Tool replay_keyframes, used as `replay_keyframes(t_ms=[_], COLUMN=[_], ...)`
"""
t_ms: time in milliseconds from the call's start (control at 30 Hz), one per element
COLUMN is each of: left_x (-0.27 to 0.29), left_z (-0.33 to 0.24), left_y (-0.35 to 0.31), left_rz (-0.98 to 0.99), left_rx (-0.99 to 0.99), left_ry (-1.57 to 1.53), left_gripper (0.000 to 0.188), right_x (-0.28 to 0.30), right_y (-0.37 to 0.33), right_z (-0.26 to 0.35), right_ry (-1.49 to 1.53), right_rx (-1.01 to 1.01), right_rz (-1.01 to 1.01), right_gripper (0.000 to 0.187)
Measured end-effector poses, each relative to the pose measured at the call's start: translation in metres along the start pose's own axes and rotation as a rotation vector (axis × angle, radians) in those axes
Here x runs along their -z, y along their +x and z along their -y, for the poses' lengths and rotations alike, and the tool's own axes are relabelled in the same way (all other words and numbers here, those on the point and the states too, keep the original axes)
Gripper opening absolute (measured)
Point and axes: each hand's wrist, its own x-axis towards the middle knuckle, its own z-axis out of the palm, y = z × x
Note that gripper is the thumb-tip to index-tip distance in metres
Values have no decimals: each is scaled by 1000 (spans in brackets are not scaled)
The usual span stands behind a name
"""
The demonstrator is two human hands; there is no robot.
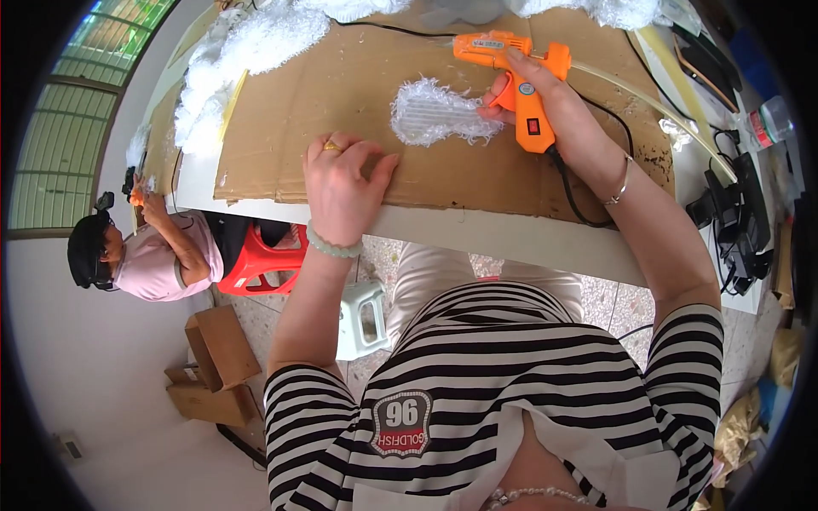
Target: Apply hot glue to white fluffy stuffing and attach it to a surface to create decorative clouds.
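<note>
My right hand (569, 117) grips an orange hot glue gun (533, 115), its nozzle toward the left. Its fingers wrap the handle by the trigger, and a long pale glue stick (630, 88) runs out of the gun's back. Just left of those fingers lies a white fringed piece (430, 113) with a ribbed, clear-looking middle; whether the fingers touch it I cannot tell. My left hand (342, 189) rests at the near edge of the cardboard sheet (281, 128), fingers loosely curled and nothing visible in them. Its fingertips are partly hidden.
White fluffy fringe (247, 64) is heaped along the table's far left. Black cords cross the cardboard. At right are a plastic bottle (771, 122) and dark devices (733, 221). A co-worker (166, 251) sits at left near a red stool (264, 255); cardboard boxes (220, 349) stand on the floor.
</note>
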Motion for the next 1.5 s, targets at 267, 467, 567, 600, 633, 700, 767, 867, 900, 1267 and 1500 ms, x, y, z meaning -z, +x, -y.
replay_keyframes(t_ms=[267, 467, 567, 600, 633, 700, 767, 867, 900, 1267, 1500], left_x=[-7, -8, -8, -10, -13, -17, -21, -26, -27, -34, -38], left_z=[-12, -9, -8, -8, -7, -6, -5, -4, -3, 38, 28], left_y=[20, 30, 39, 42, 46, 53, 60, 71, 75, 98, 64], left_rz=[8, 33, 54, 57, 76, 95, 155, 136, 135, 56, 105], left_rx=[-131, -358, -310, -313, -295, -279, -273, -319, -319, 571, 171], left_ry=[-31, 66, 0, -2, -11, -22, -59, -58, -58, -746, -323], left_gripper=[16, 17, 14, 14, 14, 14, 14, 15, 15, 20, 9], right_x=[1, -3, -5, -6, -8, -8, -7, -5, -5, -2, -1], right_y=[1, 1, -1, -3, -4, -5, -4, -3, -3, 1, 1], right_z=[-3, 1, 4, 6, 7, 8, 6, 7, 7, 4, 6], right_ry=[7, -10, -63, -60, -79, -98, -101, -115, -116, -13, -15], right_rx=[13, 14, -10, -10, 5, 20, 28, 13, 13, -5, -37], right_rz=[32, -4, 25, 22, 18, 12, 8, 29, 29, 26, 16], right_gripper=[43, 44, 41, 41, 44, 49, 50, 50, 50, 45, 42])
